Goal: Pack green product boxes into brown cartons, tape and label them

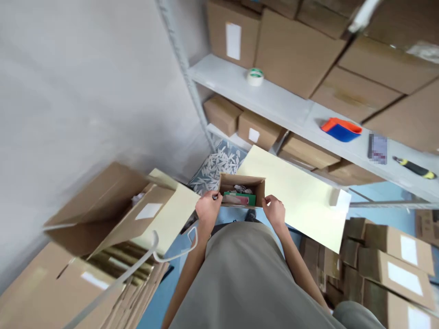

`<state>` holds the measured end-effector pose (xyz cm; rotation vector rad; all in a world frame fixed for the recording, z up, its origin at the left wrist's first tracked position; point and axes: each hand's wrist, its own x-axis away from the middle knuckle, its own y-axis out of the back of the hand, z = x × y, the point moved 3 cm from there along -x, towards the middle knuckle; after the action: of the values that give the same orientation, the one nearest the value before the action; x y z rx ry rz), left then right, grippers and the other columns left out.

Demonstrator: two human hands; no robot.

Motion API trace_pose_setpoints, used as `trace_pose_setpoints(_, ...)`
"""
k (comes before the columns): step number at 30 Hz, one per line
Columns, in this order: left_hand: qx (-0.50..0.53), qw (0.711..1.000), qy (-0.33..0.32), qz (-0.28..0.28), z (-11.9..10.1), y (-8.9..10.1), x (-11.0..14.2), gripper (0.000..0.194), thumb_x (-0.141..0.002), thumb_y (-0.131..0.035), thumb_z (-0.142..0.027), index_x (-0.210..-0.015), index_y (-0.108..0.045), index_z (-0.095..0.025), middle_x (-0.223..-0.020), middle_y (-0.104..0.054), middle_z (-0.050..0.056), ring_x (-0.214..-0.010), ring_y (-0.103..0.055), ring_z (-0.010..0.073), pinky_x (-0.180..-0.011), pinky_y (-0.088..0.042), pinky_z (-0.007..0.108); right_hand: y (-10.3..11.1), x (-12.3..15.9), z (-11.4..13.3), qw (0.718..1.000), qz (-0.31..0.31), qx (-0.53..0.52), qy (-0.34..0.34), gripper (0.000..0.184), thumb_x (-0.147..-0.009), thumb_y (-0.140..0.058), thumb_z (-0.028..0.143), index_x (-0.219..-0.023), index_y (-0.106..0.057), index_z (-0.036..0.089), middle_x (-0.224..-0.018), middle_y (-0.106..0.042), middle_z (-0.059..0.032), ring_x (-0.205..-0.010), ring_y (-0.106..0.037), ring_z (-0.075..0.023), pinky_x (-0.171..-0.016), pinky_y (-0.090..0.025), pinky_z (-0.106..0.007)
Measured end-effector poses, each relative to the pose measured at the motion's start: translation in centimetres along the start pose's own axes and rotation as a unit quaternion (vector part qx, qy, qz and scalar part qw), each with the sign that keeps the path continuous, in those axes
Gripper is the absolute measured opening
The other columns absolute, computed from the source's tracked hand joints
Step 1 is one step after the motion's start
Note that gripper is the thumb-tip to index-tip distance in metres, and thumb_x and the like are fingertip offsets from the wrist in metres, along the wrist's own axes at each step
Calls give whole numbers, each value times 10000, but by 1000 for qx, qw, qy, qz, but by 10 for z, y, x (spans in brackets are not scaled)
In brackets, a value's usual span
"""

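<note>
An open-topped cardboard box (259,187) is in front of my body, at the middle of the view. My left hand (208,208) pinches its left near edge, and my right hand (274,211) grips the right near edge. Inside the box lie a green package (251,199), a pale pink item (236,199) in front of it and some crumpled material (241,189). What the package holds cannot be made out.
A pale yellow board (302,196) extends to the right. Shelves hold cartons, a tape roll (255,77), an orange-and-blue item (341,129) and a yellow-black cutter (414,167). White scraps (219,169) lie beyond; a larger open carton (103,205) is left, stacked boxes (401,274) right.
</note>
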<state>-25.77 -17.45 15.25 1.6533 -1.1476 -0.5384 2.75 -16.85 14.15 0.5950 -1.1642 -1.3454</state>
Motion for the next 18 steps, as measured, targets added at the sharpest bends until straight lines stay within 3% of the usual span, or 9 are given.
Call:
trace_pose_setpoints(6,-17,989,-142,39,-135,-65,-14,251,-1006,-628,-338,-1029,-864,-256,-1099,-869,87,-996,-811,301,-818,-534,354,55,-38,-93,994,-52,-36,-93,192,-1100,-612,304,-1060,-777,213,-1081,-840,-67,-914,-766,-225,-747,-433,-291)
trace_pose_setpoints(10,-40,977,-195,75,-202,-100,-11,239,-1003,-634,-326,-1029,-863,-260,-1117,-870,83,-1001,-815,300,-833,-543,353,84,-51,-143,985,-81,-44,-143,198,-1108,-600,299,-1085,-776,212,-1120,-828,-73,-901,-753,-225,-731,-412,-297)
trace_pose_setpoints(14,-70,968,-219,97,-238,-123,-4,244,-1012,-642,-347,-1057,-865,-259,-1088,-870,92,-1003,-815,315,-845,-551,367,94,-57,-176,978,-98,-56,-173,226,-1119,-576,307,-1106,-776,204,-1134,-805,-85,-875,-731,-218,-729,-396,-303)
trace_pose_setpoints(18,-76,962,-235,114,-248,-135,1,232,-1026,-655,-364,-1074,-859,-266,-1074,-866,88,-1013,-810,303,-861,-562,360,86,-57,-189,974,-91,-72,-194,239,-1126,-572,316,-1133,-781,201,-1162,-787,-89,-857,-711,-207,-732,-401,-304)
